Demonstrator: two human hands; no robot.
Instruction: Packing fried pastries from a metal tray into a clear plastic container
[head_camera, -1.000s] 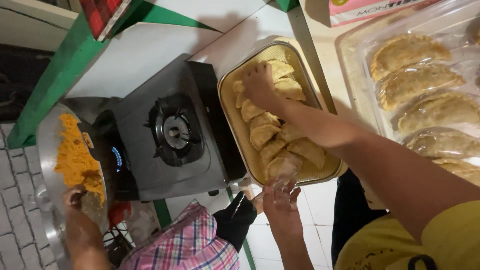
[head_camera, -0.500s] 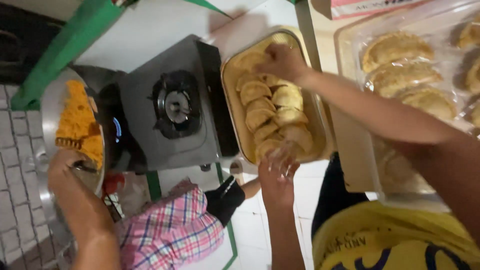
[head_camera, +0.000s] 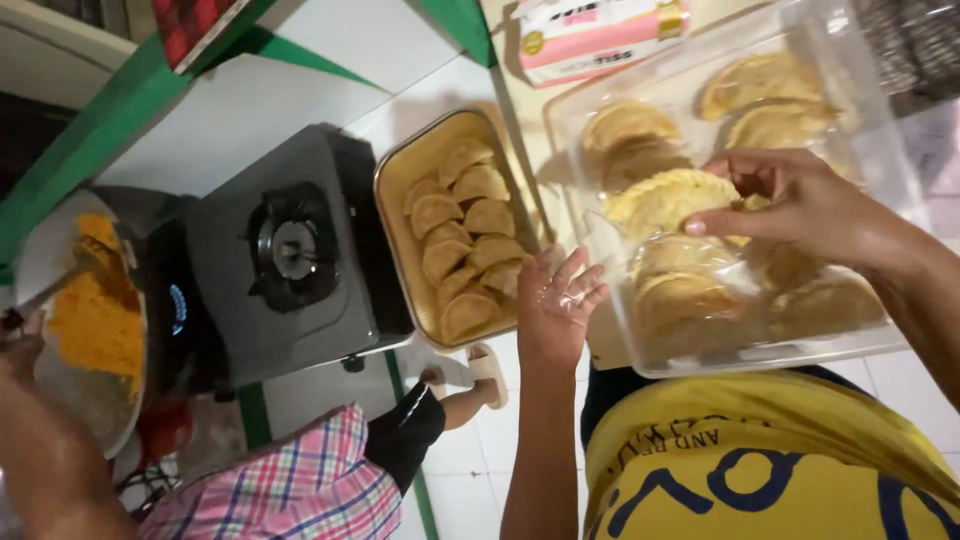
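My right hand (head_camera: 800, 205) reaches into a clear plastic tray (head_camera: 880, 110) of raw half-moon pastries, its fingers pinched on the edge of one pastry (head_camera: 665, 200). My left hand (head_camera: 555, 305) hovers open, palm up and shiny, between that tray and a gold metal tray (head_camera: 392, 215). The metal tray holds several folded pastries (head_camera: 465, 245) in two rows. My left hand holds nothing.
A single-burner gas stove (head_camera: 285, 250) stands left of the metal tray. Another person in a plaid shirt (head_camera: 290, 490) holds a spoon in a pan of orange filling (head_camera: 95, 320) at far left. A pink box (head_camera: 600, 35) lies at the top.
My right hand has left the metal tray and moved right, into the clear plastic tray, closing on a pastry. My left hand stays open near the metal tray's front.
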